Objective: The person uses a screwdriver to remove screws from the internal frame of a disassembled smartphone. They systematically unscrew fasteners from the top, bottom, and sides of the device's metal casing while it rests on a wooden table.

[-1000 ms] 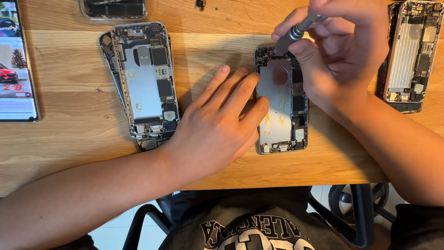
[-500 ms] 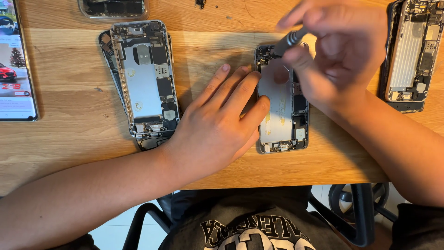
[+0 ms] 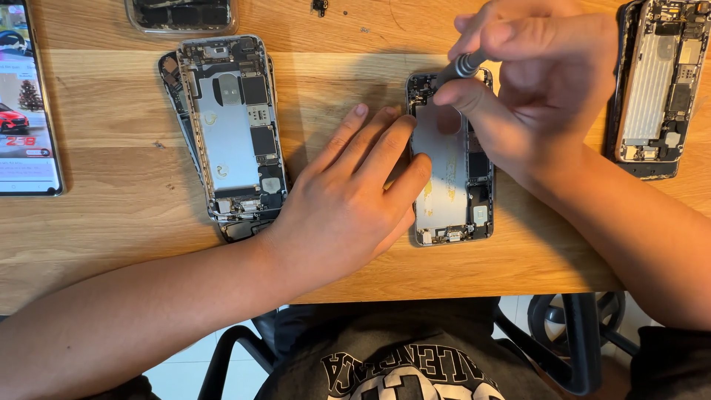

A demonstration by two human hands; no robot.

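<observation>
An opened phone body [image 3: 453, 185], its metal shield and small boards exposed, lies on the wooden table [image 3: 111, 230] in front of me. My left hand [image 3: 348, 200] rests flat beside it, fingertips pressing on its left edge. My right hand [image 3: 541, 89] hovers over the phone's top end and pinches a thin grey screwdriver [image 3: 461, 68] whose tip points down into the upper part of the phone.
A second opened phone shell [image 3: 229, 130] lies to the left on top of another dark frame. A third opened phone [image 3: 659, 85] sits at the right edge, and a lit phone screen [image 3: 26, 104] at far left. A clear case [image 3: 181, 15] is at the top. Below the table's front edge is a black chair frame [image 3: 581, 341].
My right hand with the screwdriver has shifted slightly down and left over the phone's top end. My left hand has stayed put.
</observation>
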